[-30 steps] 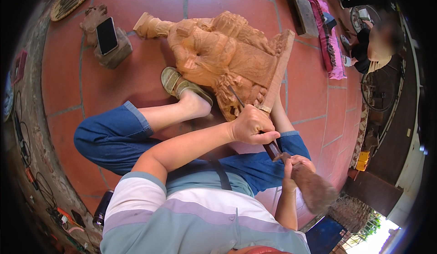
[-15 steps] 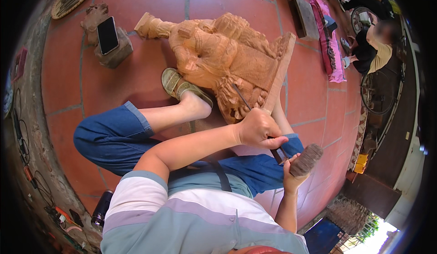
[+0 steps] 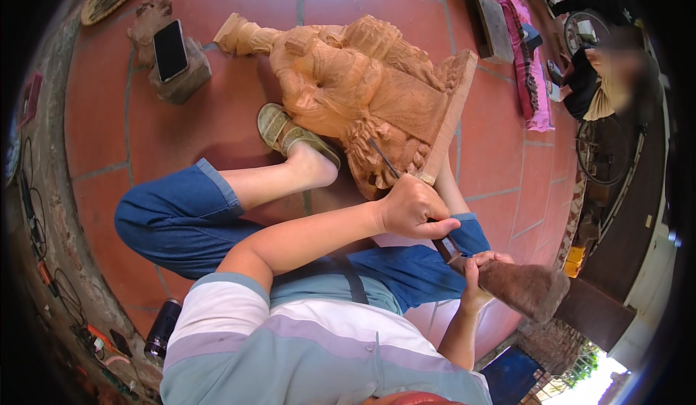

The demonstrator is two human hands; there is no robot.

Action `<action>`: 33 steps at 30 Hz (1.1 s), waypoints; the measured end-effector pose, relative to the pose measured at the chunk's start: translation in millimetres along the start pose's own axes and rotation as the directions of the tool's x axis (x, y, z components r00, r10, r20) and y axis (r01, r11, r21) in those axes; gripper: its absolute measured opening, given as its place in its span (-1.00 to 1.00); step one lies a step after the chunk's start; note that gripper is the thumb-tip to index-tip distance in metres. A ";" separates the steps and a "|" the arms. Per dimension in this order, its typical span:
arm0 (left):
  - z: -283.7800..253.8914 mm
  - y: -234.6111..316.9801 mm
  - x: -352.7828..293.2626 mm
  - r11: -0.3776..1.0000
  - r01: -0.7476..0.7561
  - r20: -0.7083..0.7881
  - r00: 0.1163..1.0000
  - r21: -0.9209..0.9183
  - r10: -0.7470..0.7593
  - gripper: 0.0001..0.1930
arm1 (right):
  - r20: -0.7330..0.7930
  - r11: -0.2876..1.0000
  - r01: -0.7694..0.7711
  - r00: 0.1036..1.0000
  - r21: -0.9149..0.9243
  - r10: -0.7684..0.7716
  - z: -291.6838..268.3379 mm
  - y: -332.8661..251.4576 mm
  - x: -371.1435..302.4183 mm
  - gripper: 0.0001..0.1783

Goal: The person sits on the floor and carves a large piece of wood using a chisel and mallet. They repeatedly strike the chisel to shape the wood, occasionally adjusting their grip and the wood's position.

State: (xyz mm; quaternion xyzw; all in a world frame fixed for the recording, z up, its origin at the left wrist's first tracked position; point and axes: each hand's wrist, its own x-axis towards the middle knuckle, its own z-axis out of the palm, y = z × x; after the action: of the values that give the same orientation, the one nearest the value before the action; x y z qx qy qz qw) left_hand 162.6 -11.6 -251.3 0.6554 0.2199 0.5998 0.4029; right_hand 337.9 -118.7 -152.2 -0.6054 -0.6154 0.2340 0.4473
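A reddish-brown wooden carving (image 3: pixel 362 93) of a figure lies on its side on the tiles, its flat base (image 3: pixel 453 115) toward the right. My left hand (image 3: pixel 415 208) is closed round a chisel (image 3: pixel 384 158). The thin metal blade reaches the carved lower part, and the dark handle end shows below my fist. My right hand (image 3: pixel 478 278) grips a brown wooden mallet (image 3: pixel 529 289) by its narrow end. The mallet's thick head points right and down, and its narrow part is close to the chisel handle.
My sandalled foot (image 3: pixel 297 133) rests against the carving. A phone (image 3: pixel 170 51) leans on a wooden block (image 3: pixel 185 79) at the far left. A grey block (image 3: pixel 491 28) and pink cloth (image 3: pixel 528 64) lie far right, near a seated person (image 3: pixel 598 79). A black bottle (image 3: pixel 162 327) stands at my left.
The mallet has swung from pointing end-on to lying outstretched to the right and down, and my right hand has turned with it. My left hand and the chisel have barely moved.
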 end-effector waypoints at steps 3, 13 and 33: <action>-10.3 0.1 0.8 0.999 -0.022 0.037 0.999 0.038 0.021 -0.67 | 0.095 0.984 0.179 0.980 -0.014 -0.176 -6.8 14.0 -1.0 -0.37; -15.5 1.2 6.4 0.995 0.051 -0.072 0.996 -0.090 -0.057 -0.69 | 0.135 0.970 0.243 0.962 -0.018 -0.238 -9.2 13.5 10.6 -0.40; -37.4 -4.6 24.5 0.931 0.176 -0.182 0.953 -0.320 -0.243 -0.63 | 0.078 0.959 0.071 0.996 -0.276 -0.051 -0.1 -6.0 28.0 -0.48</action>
State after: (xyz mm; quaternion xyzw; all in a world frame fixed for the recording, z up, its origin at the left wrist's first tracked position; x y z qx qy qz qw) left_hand 132.0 19.8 -241.6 0.4893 0.2381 0.6478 0.5332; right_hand 338.5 -92.9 -139.6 -0.6343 -0.6760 0.1523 0.3429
